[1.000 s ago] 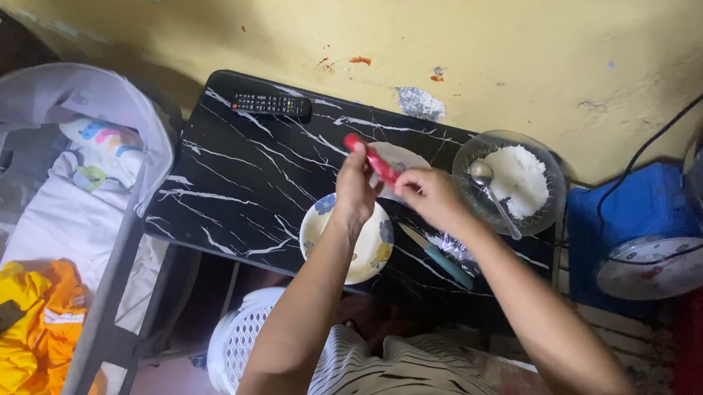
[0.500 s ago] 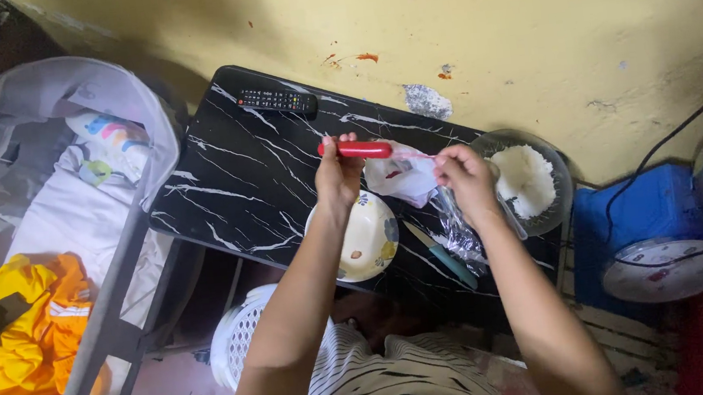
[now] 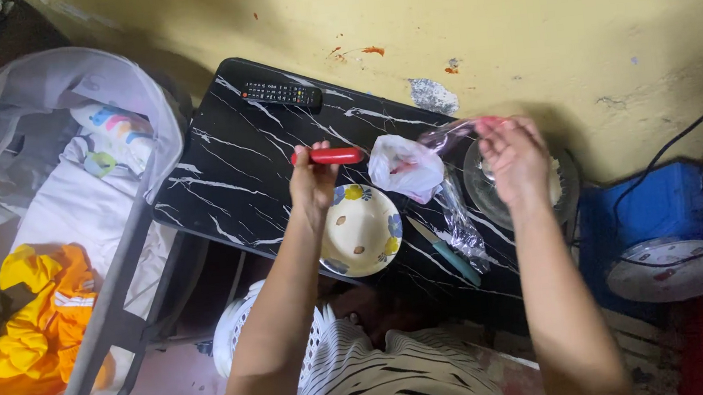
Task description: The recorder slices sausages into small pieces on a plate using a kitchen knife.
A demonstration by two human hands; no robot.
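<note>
We work at a black marbled table (image 3: 219, 177) against a yellow wall (image 3: 525, 22), our left hand (image 3: 312, 180) gripping a red sausage (image 3: 331, 156) level just above a flowered plate (image 3: 361, 229); right of the plate our right hand (image 3: 514, 154) pinches clear wrapping (image 3: 449, 133) beside a white plastic bag (image 3: 405, 167), a remote control (image 3: 281, 94) beyond the plate

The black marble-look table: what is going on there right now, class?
A person seated at the black table holds a red sausage-like stick in the left hand, above a flowered bowl. The right hand pulls a clear plastic wrapper away. A white plastic bag, a knife and a remote lie nearby.
</note>
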